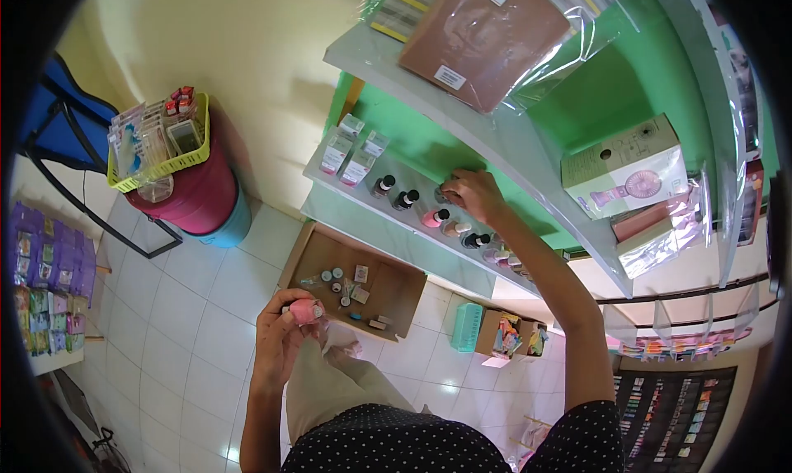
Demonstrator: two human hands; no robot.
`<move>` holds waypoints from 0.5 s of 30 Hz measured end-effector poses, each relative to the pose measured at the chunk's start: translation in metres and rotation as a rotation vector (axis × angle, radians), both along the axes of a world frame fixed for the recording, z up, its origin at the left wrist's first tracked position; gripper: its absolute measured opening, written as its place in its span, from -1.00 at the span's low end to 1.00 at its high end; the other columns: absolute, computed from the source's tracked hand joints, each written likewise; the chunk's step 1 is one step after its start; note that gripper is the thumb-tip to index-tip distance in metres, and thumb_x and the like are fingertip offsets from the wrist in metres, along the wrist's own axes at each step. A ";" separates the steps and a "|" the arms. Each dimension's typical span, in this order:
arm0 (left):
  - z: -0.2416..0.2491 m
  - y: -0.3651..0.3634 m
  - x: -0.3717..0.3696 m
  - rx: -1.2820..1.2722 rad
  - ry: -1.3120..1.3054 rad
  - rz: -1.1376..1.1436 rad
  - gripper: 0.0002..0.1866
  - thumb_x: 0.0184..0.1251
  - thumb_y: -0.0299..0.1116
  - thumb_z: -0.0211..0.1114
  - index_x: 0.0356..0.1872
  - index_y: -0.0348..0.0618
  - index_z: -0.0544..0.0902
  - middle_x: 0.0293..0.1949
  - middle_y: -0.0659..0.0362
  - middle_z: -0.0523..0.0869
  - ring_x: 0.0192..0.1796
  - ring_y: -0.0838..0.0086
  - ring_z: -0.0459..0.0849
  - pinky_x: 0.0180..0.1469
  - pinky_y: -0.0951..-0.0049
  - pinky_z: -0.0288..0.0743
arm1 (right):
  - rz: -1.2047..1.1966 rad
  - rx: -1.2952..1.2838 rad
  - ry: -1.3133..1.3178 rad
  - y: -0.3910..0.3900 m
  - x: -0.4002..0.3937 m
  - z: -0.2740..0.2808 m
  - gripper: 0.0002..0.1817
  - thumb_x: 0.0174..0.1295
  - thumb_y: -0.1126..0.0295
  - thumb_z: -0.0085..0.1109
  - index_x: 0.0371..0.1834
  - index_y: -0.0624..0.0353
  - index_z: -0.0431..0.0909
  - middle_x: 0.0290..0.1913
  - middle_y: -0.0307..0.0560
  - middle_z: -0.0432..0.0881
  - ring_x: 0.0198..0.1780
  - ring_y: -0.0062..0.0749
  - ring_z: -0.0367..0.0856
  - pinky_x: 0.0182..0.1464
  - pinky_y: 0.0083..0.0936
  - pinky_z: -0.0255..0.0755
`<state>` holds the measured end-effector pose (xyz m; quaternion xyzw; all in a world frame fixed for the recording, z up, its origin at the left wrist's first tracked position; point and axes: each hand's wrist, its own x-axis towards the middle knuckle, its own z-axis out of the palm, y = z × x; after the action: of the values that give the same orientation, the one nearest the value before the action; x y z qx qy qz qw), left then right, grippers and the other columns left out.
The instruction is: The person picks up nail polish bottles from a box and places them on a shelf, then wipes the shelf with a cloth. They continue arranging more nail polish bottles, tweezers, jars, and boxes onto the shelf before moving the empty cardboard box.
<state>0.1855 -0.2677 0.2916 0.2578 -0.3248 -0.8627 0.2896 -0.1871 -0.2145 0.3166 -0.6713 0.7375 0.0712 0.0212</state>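
My left hand (pixel 280 328) is closed around a small pink rounded item (pixel 306 311), held above the floor in front of my body; I cannot make out its exact kind. Pale pink fabric (pixel 345 351) shows just below it. Stretched up to the shelf (pixel 322 174), my right hand (pixel 473 194) has its fingers closed on a small bottle (pixel 442 196), mostly hidden by them. Beside it stand a pink bottle with a black cap (pixel 435 218), two dark-capped bottles, one of them this one (pixel 406 199), and a pale-capped bottle (pixel 456 228). Small white boxes (pixel 356 167) stand at the shelf's left end.
Below the shelf, an open cardboard box (pixel 396 295) holds several small jars and boxes. An upper shelf (pixel 363 52) carries a wrapped brown package (pixel 487 40) and a fan box (pixel 624 172). A yellow basket (pixel 169 163) tops a red bin (pixel 194 196) at left.
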 end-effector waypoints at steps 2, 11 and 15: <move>0.002 0.000 0.000 -0.004 -0.004 -0.011 -0.55 0.04 -0.06 0.22 -0.20 -0.23 0.43 -0.36 0.20 0.48 -0.33 0.58 0.44 -0.38 0.56 0.36 | -0.011 0.008 -0.012 0.012 -0.006 -0.001 -0.93 0.00 0.38 0.07 -0.52 0.10 0.51 -0.45 -0.11 0.45 -0.28 -0.22 0.48 -0.21 -0.34 0.39; 0.014 -0.003 -0.005 -0.136 -0.024 -0.059 -0.65 0.10 -0.23 0.16 -0.18 -0.29 0.44 -0.32 0.14 0.51 -0.34 0.55 0.48 -0.35 0.56 0.39 | 0.013 -0.016 0.159 0.027 -0.012 0.007 -0.88 -0.04 0.29 0.16 -0.41 -0.02 0.58 -0.40 -0.15 0.53 -0.40 -0.21 0.51 -0.35 -0.31 0.41; 0.041 -0.023 -0.026 -0.505 -0.101 -0.225 -0.72 0.14 -0.50 0.09 -0.09 -0.33 0.43 -0.24 0.14 0.53 -0.26 0.65 0.47 -0.24 0.61 0.41 | -0.385 -0.680 -0.315 0.038 0.021 0.022 -0.81 0.10 0.32 0.10 -0.25 0.10 0.56 -0.28 -0.13 0.58 -0.36 -0.39 0.53 -0.30 -0.47 0.42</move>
<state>0.1591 -0.2904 0.3324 0.1825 -0.5702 -0.7671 0.2305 -0.1666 -0.1767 0.3385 -0.4927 0.8187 -0.2850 -0.0759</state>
